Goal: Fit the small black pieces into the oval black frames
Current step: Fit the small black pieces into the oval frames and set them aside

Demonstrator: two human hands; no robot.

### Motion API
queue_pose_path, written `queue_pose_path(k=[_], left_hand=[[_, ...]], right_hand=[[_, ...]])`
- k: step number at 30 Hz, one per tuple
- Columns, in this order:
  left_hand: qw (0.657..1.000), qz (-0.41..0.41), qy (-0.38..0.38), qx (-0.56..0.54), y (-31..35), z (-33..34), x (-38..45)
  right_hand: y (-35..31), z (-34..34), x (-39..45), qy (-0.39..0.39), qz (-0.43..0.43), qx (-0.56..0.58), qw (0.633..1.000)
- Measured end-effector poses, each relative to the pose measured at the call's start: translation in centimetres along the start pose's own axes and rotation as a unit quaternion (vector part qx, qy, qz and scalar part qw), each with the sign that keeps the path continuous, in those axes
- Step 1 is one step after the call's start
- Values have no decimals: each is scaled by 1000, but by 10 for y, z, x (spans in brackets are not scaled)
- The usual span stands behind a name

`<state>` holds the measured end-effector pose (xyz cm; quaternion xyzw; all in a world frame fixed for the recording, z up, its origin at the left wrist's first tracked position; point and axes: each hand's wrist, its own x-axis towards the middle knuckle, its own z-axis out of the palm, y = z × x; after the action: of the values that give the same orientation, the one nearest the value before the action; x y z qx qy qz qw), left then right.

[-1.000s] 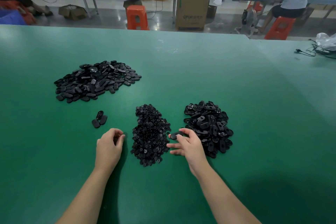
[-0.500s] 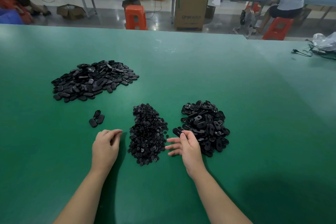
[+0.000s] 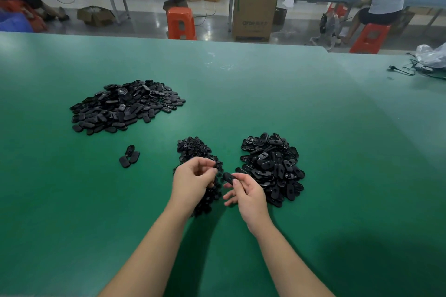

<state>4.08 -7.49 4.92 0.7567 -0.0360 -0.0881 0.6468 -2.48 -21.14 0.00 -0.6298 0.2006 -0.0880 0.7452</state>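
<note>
Head view: both hands have lifted from the green table [image 3: 265, 103] and met at lower centre of the frame, where half a second earlier they lay apart on either side of the pile of small black pieces [image 3: 193, 149]. The right hand [image 3: 248, 196] now pinches one oval black frame [image 3: 228, 178] between thumb and fingers, drawn from the frame pile [image 3: 271, 166] at centre right. The left hand [image 3: 191, 179] is curled over the small pieces, fingertips drawn together as if around one piece, though none can be made out. That suggests one fitting is about to begin. The held frame's long axis runs from upper left to lower right, its free end pointing up-left toward the left hand. A larger heap [image 3: 125, 106] lies upper left, with three loose ovals [image 3: 129, 157] below it.
</note>
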Motion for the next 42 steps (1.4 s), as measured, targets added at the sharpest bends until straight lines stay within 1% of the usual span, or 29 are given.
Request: queue_pose_path(k=[2,4,7,11,15,18,23,26,33,42], left_hand=[[999,-31,-32,0,-2,7,-1],[997,-59,-46,-4,-5,11,-3],[996,-84,-35,-19,-9,14,-4],[995,-95,-9,-5,-10,18,-1],[994,-110,-21,6,-12,21,0],[994,-97,-21,39,-12,23,0],[983,-33,-5,180,-5,28,-2],[972,-8,-12,233,-1,31,-4],[965,-2,-19,262,1,30,-2],[958,5,-7,286,0,30,0]], right_hand=[[1,0,1,3,-5,-10,1000],[3,-1,2,7,-6,-21,1000],[5,-1,1,8,-9,-37,999],[6,0,1,8,-14,-53,998],[5,0,0,5,-19,-47,999],[3,1,-1,0,-24,-41,999],[3,0,-2,-4,-28,-40,999],[4,1,-2,-6,-32,-42,999],[6,-1,-1,-4,-30,-50,998],[4,-2,-1,-6,-29,-51,998]])
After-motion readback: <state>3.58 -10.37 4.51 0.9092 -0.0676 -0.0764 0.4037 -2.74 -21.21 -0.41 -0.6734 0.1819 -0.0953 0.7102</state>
